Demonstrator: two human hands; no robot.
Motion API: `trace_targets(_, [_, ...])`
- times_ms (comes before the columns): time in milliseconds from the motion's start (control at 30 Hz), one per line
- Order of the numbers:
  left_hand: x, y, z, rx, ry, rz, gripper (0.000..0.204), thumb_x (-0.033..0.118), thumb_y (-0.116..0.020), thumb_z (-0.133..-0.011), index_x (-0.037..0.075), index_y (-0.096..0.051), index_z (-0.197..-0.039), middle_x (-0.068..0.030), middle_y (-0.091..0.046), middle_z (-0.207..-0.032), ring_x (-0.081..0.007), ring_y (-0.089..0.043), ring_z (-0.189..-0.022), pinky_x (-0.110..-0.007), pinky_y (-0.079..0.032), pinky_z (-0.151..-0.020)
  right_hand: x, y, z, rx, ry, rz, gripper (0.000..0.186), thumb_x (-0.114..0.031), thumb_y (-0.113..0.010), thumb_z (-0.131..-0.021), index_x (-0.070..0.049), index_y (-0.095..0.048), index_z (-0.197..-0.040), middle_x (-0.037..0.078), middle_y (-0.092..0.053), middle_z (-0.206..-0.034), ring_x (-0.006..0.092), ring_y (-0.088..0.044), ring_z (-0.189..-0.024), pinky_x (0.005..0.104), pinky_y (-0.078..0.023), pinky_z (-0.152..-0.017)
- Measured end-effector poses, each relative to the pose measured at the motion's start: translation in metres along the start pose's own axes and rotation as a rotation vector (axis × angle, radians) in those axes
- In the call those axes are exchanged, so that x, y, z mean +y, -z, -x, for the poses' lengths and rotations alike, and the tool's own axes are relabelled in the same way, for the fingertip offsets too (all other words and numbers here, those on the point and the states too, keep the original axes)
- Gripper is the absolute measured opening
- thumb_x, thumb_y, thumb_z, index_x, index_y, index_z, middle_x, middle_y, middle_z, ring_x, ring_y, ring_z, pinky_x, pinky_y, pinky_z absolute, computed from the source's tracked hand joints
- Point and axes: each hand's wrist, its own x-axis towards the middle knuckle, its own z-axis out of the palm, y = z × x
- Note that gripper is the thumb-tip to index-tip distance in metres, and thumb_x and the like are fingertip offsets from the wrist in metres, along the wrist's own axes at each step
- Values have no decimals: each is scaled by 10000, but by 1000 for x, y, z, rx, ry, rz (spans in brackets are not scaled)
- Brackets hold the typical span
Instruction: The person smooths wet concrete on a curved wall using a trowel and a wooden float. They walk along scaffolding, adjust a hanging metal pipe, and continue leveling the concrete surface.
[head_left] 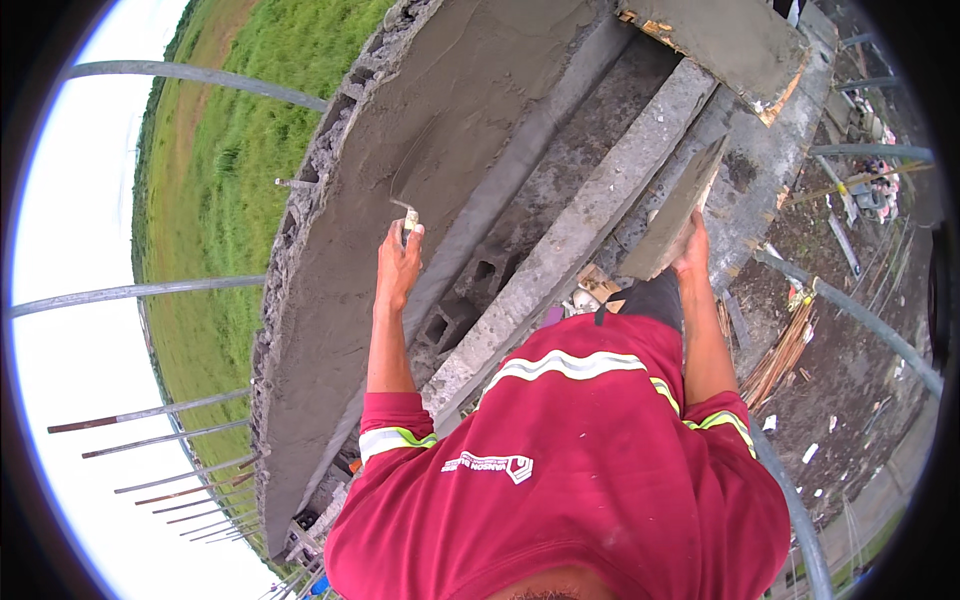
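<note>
My left hand [399, 262] is raised against a wall face coated in wet grey mortar [450, 90] and grips the handle of a trowel [407, 214], whose blade lies flat on the mortar just above my fingers. My right hand [691, 250] holds up a flat mortar board [676, 205] from below, tilted on edge with grey mortar on it, beside a long concrete beam [590, 220]. Both arms wear red sleeves with reflective stripes.
Hollow concrete blocks [478, 278] show between the plastered face and the beam. Steel rods [150, 411] stick out at the left over a green field [230, 150] far below. Scaffold pipes [860, 318] and debris-strewn ground [850, 400] lie at the right.
</note>
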Motion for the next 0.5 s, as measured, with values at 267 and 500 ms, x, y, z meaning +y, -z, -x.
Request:
trace_targets(267, [-40,-88,64,-313,239,491,268,254,-638,-958,39,-589,-1109,0,-542,-711,-90,-516,-526,-258,-411,-458,-2,-22,3,-66,93,385,317,-401,-620,-978,-98,-563,-1049,-9,-481,-657,115,-474,-514,274,-432,-469])
trace_targets(500, [-10,-193,41,-746,214,691,364,267,-653,-949,38,-569,-1219,-6,-568,-749,-93,-518,-540,-257,-417,-469,-16,-57,-8,-17,847,1654,504,-323,-637,-927,11,-557,-1297,251,-701,-994,401,-678,-921,487,-530,-817])
